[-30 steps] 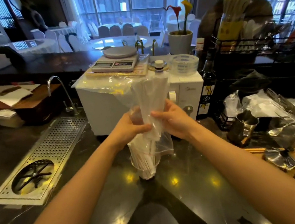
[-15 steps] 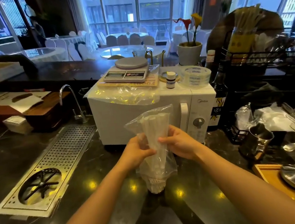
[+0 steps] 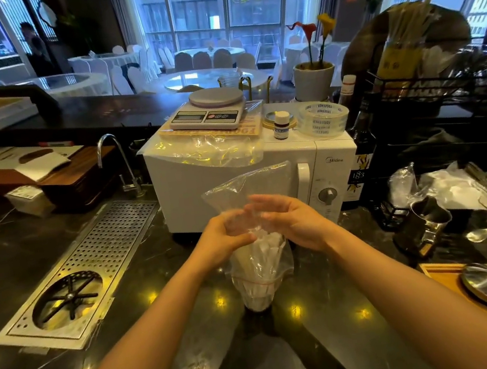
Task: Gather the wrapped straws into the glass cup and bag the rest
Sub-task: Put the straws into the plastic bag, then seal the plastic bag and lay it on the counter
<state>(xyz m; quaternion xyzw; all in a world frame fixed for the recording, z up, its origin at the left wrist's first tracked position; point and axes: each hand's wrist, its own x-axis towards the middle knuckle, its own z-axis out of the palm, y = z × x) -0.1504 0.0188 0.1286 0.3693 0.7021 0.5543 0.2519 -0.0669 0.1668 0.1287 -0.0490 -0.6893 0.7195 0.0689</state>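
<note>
A glass cup (image 3: 258, 300) stands on the dark counter in front of me, packed with white wrapped straws (image 3: 267, 247). A clear plastic bag (image 3: 248, 183) with a red zip line is pulled upside down over the straws and down to the cup's rim. My left hand (image 3: 224, 238) grips the bag and straws from the left. My right hand (image 3: 289, 218) presses the bag from the right, fingers partly spread. The bag's upper part stands empty above my hands.
A white microwave (image 3: 309, 157) stands just behind the cup, with a kitchen scale (image 3: 208, 110), a small bottle (image 3: 281, 124) and a tape roll (image 3: 323, 119) on top. A steel drain grate (image 3: 92, 264) and tap (image 3: 117, 163) lie left. A metal pitcher (image 3: 425, 226), spoons and a wooden tray (image 3: 450, 278) crowd the right.
The bag has been pulled further down over the straws toward the cup's rim. My hands have slid lower on the bundle, and my right hand's fingers have loosened.
</note>
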